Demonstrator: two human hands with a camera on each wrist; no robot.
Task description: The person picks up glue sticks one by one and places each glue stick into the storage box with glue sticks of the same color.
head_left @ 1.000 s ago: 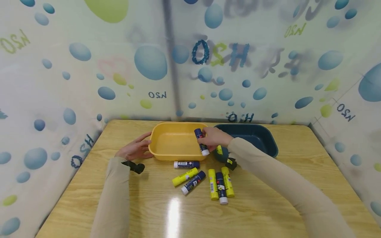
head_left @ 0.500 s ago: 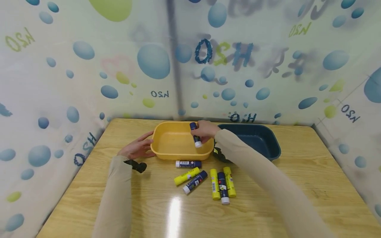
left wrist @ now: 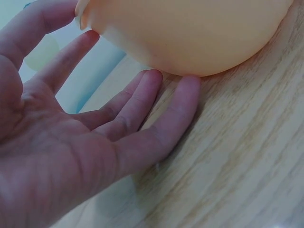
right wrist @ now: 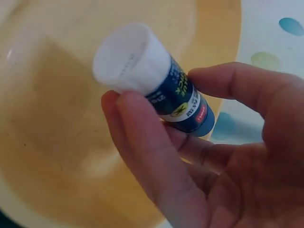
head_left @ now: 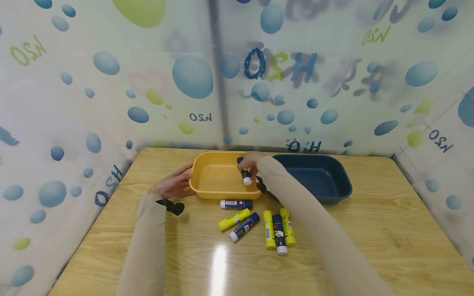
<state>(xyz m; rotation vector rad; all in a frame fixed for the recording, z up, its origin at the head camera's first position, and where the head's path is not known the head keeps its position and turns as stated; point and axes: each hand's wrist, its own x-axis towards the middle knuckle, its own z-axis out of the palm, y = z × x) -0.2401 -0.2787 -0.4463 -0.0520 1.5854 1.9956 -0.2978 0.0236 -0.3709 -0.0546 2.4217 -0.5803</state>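
We saw the right hand (head_left: 253, 161) pinching a glue stick (right wrist: 178, 95) in curled fingers, right over the right end of the tub (head_left: 214, 176), white end toward us! Whether it touched the tub's floor, we couldn't tell. On the tub's left, we had the left hand (head_left: 172, 185), fingers loose and spread, fingertips against its wall. Just in front of the tub lay one navy stick (head_left: 236, 204), crosswise; nearer us, a yellow stick (head_left: 234, 219) and a second navy stick (head_left: 244, 227), both slanting. Front-right of the tub, we spotted a trio (head_left: 279, 234), navy between two yellows. Right of the tub sat the bin (head_left: 314, 181).
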